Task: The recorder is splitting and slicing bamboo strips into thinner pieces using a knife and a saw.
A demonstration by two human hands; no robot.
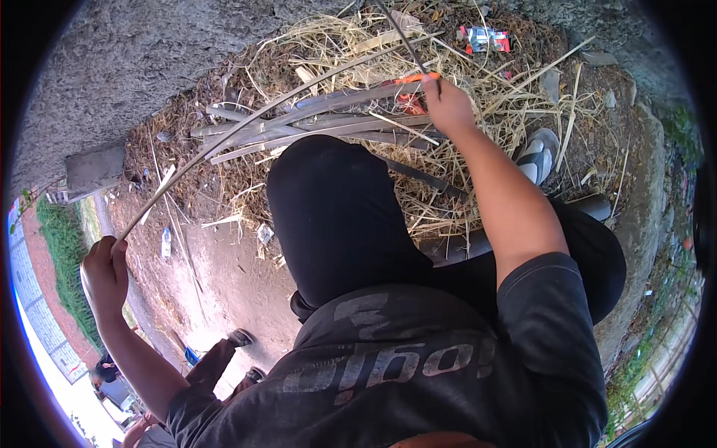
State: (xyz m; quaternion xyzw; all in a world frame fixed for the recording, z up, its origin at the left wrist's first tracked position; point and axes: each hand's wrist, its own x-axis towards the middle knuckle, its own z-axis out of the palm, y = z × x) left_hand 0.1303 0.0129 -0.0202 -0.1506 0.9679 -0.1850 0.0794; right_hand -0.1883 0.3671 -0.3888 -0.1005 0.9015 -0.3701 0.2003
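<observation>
My left hand (104, 276), out at the far left, is closed on the end of a long thin bamboo strip (243, 128). The strip bows up and across toward the top middle. In my right hand (450, 108), fingers pinched, is a thin dark strip (403, 39) rising past the top edge. The two lengths cross near the top; whether they are one piece I cannot tell. Beside my right fingertips shows an orange handle-like piece (418, 78). Below it lie several flat split strips (321, 123), overlapping, just beyond my black-clad knee (336, 201).
Pale shavings (515, 104) cover the soil between my legs and a rough stone wall (164, 52). A crumpled packet (485, 39) lies at the back. My sandalled foot (539, 155) is to the right. A plastic bottle (166, 243) and another person's leg (216, 362) are at left.
</observation>
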